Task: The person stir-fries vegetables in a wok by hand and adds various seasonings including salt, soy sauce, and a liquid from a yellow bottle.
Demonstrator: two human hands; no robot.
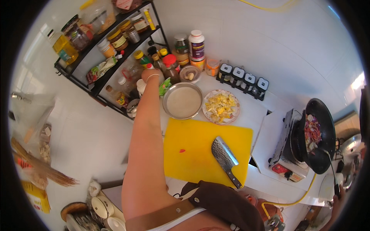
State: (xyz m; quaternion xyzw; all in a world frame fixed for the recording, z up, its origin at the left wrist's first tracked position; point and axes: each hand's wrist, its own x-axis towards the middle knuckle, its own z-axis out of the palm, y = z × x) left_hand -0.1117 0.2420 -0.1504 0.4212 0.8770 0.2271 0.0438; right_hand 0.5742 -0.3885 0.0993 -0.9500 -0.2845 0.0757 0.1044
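My left hand (152, 73) reaches far into a cluster of bottles beside the black rack, closed around a red-capped bottle (149, 66); most of the fingers and the bottle's body are hidden. A green packet (165, 87) lies beside that wrist. At the far right edge, my right hand (338, 206) grips the black handle of a long metal cooking utensil (332, 166). Its shaft runs over the rim of a black wok (327, 131), where the working end is hard to make out. Sliced purple and whitish food (312, 133) lies in the tilted-looking wok.
A cleaver (222, 154) rests on the yellow cutting board (192, 154). Behind are a metal bowl (182, 101) of cloudy liquid and a plate (206, 114) of cooked egg. Four-lidded seasoning rack (248, 82) stands by the wall. The gas stove (287, 154) has a yellow hose (296, 200).
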